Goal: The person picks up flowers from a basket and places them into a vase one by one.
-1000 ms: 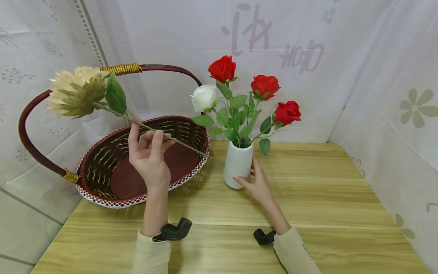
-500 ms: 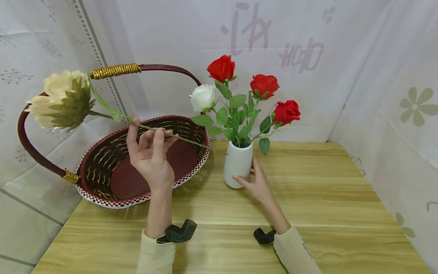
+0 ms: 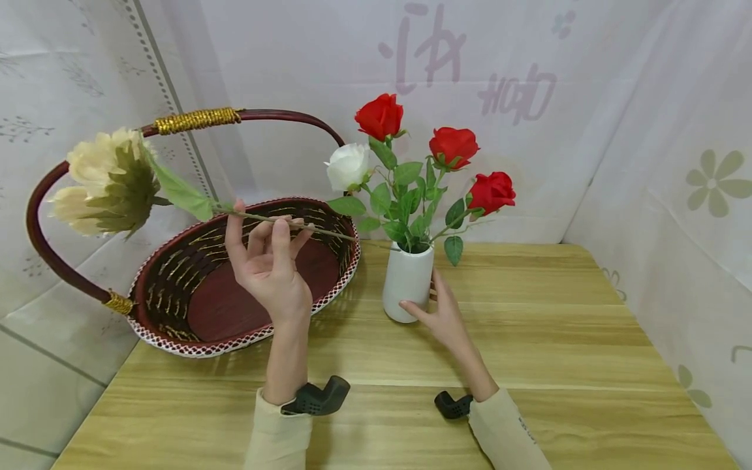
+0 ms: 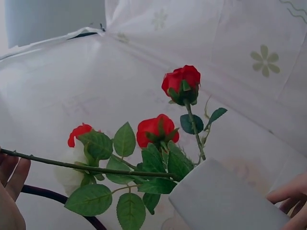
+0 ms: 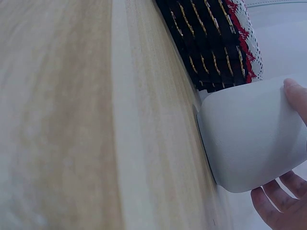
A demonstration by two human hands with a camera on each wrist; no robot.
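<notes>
My left hand [image 3: 273,267] pinches the thin stem of a cream artificial flower [image 3: 106,183] above the basket. The bloom tilts to the left, a green leaf [image 3: 182,192] hangs by the fingers, and the stem's far end is at the mouth of a white vase [image 3: 407,284]. Whether the tip is inside the vase I cannot tell. My right hand [image 3: 443,316] grips the vase low on its right side, thumb in front, as the right wrist view also shows. The vase stands upright, holding three red roses [image 3: 454,147] and a white rose [image 3: 348,168].
A dark red woven basket [image 3: 202,349] with a tall arched handle [image 3: 288,116] stands left of the vase. Both are on a wooden table [image 3: 558,339]. Pale printed curtains [image 3: 646,163] hang behind and at the sides.
The left hand has shifted a little right, swinging the flower's stem nearer level, and its tip has come to the vase mouth. The bloom has moved left and lower. The right hand stays put.
</notes>
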